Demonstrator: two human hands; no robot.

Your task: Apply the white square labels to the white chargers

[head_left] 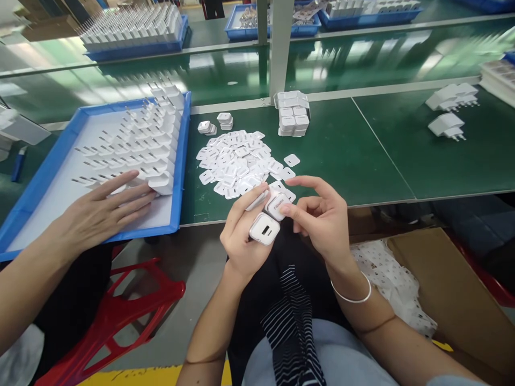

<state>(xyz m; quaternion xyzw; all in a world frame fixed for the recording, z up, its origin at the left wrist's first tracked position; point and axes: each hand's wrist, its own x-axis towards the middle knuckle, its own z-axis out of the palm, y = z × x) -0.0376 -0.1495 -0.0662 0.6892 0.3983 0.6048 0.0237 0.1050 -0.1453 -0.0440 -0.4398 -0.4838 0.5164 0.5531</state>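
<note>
My left hand (243, 236) is closed around several white charger plugs. One white charger plug (264, 229) points its end face up, showing dark port slots. Behind it, another plug's face (277, 206) carries faint reddish print. My right hand (322, 217), with a white bangle at the wrist, has its thumb on that printed face. Its index finger is stretched out and apart from the thumb, while the other fingers are curled. Just beyond my hands lies a loose pile of small white face plates (235, 161), some with slots.
At left, a co-worker's hand (108, 212) rests by rows of chargers in a blue-edged tray (179, 182). Stacked plates (293, 115) stand by the post (278, 48). More chargers (448, 126) lie right. A red stool (153, 289) and a cardboard box (446, 300) are below.
</note>
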